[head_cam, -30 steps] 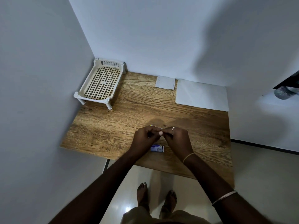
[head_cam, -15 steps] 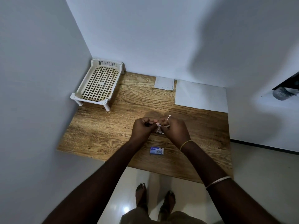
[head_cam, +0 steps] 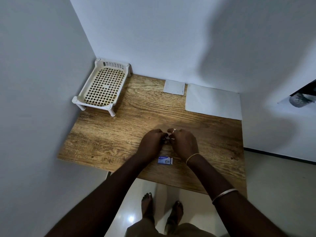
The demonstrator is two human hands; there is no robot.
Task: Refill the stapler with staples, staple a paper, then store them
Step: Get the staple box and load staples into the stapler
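Both hands had lifted off the staple box (head_cam: 165, 160) and moved farther up the wooden table (head_cam: 106, 144). Your left hand (head_cam: 151, 142) and right hand (head_cam: 183, 142) pinched a small metallic piece (head_cam: 166, 138) between them, probably the stapler or staples; refilling seemed underway, with the paper (head_cam: 213, 101) untouched.

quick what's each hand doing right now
Left hand: closed around a small metallic item, mostly hidden, likely the stapler.
Right hand: fingers pinched on the same item; what exactly it grips cannot be told.
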